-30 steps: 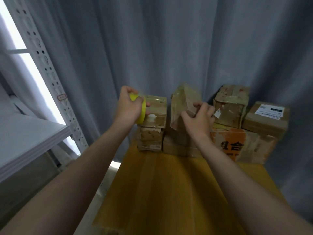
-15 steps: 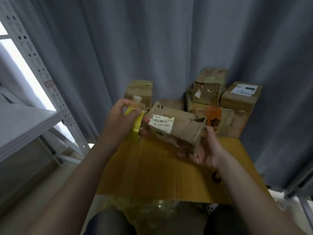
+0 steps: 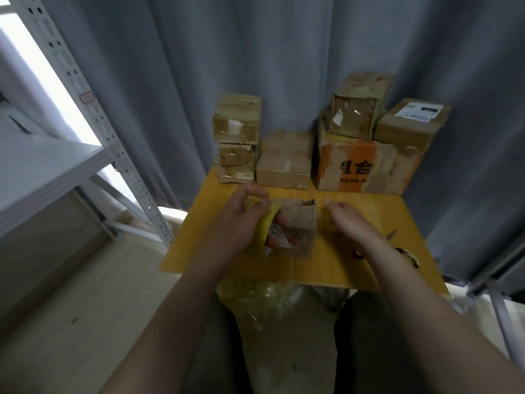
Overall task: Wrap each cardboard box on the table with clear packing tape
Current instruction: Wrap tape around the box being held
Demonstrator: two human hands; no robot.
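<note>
Tape roll (image 3: 266,227) is gripped by left hand (image 3: 241,220) just left of cardboard box (image 3: 304,224); right hand (image 3: 349,220) is held open, just right.

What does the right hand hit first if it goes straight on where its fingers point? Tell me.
Probably the low flat box in the back row. The right hand points forward-left past the far corner of the torn box, which it might clip, since depth is unclear.

Yellow table (image 3: 326,268), torn box (image 3: 302,231) mid-table, taped boxes (image 3: 284,163) along back, scissors (image 3: 407,253) right edge.
</note>
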